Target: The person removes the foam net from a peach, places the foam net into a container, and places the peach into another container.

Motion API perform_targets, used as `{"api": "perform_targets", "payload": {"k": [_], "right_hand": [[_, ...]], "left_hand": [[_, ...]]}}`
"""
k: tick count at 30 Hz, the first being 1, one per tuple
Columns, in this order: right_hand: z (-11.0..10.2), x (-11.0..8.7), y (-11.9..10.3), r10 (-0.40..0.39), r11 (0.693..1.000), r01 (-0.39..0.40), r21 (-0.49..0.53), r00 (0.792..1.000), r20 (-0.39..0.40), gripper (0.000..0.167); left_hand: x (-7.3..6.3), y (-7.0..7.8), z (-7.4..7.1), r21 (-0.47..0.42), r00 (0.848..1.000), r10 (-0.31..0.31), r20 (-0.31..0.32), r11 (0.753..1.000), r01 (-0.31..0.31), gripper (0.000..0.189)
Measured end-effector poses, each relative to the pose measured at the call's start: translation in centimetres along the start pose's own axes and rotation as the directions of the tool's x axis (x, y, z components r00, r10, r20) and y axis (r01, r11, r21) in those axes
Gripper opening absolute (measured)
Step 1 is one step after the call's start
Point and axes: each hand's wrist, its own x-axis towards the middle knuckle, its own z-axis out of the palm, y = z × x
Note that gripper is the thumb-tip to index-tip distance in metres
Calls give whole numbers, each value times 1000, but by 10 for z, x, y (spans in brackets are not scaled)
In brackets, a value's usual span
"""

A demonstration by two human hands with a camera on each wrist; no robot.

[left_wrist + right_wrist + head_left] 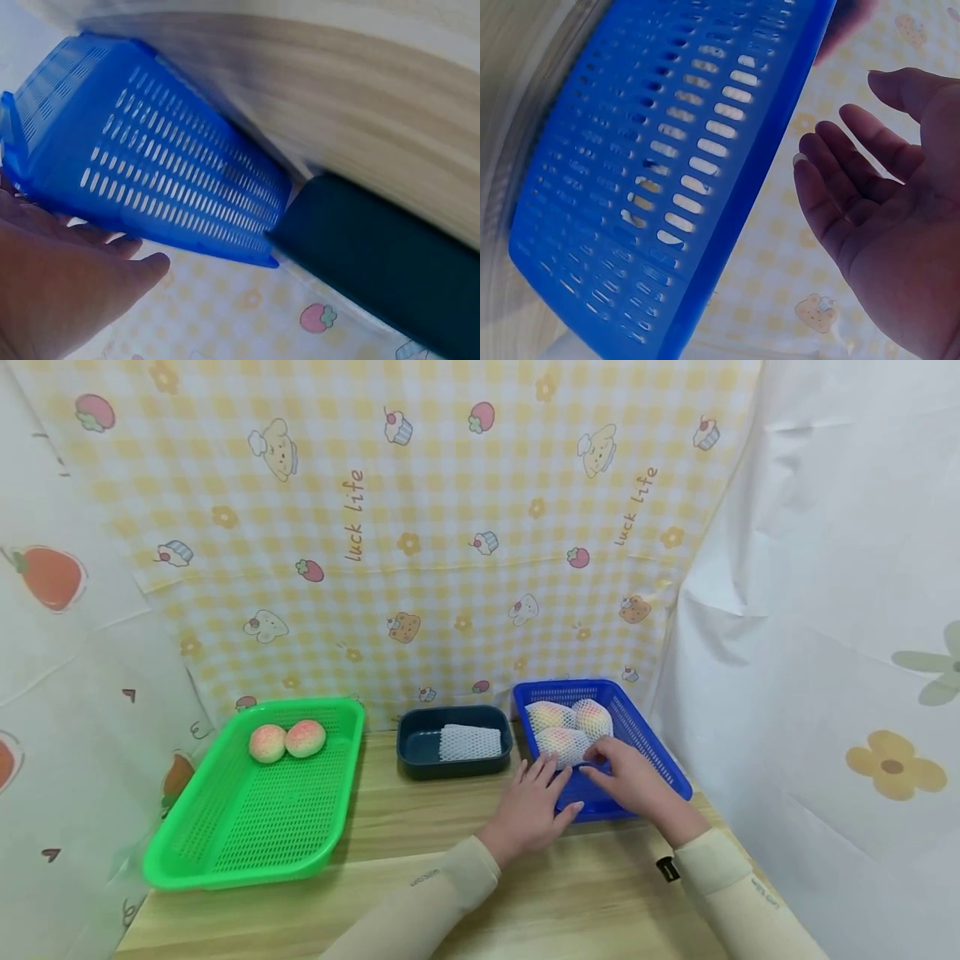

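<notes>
Three peaches (593,719) in white foam nets lie at the back and left of a blue basket (652,752). My left hand (527,808) is over the basket's front left rim, its fingers spread and pointing at the nearest netted peach (561,746). Just to its right, my right hand (628,775) hovers over the basket with loosely bent fingers near that same peach. In the right wrist view the palm and fingers hold nothing. The left wrist view shows the left thumb and fingers beside the basket wall (187,165).
A dark teal box (420,770) with white foam nets (470,743) stands left of the blue basket. Farther left, a green basket (247,881) holds two bare peaches (305,738). A small black tag (667,869) shows by the right sleeve. A patterned cloth (450,585) hangs behind.
</notes>
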Motion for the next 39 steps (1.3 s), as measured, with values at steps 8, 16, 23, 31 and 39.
{"api": "perform_targets", "payload": {"k": [8,16,23,31,39], "right_hand": [[-3,11,2,8,1000,-7,-14,998,57,15],[-5,25,0,-5,999,8,-37,996,93,20],[1,60,1,3,992,16,-124,989,148,47],[16,89,6,27,967,49,-251,957,290,66],[19,100,6,49,950,68,-306,932,359,69]], "left_hand": [[-1,3,8,-12,999,-33,-4,999,33,75],[-1,2,7,-49,1000,-25,-17,999,24,75],[-1,-3,8,-80,998,-45,-40,996,42,73],[-3,1,4,-101,999,-41,-10,994,40,73],[-3,3,4,-114,999,-47,-4,992,46,71]]}}
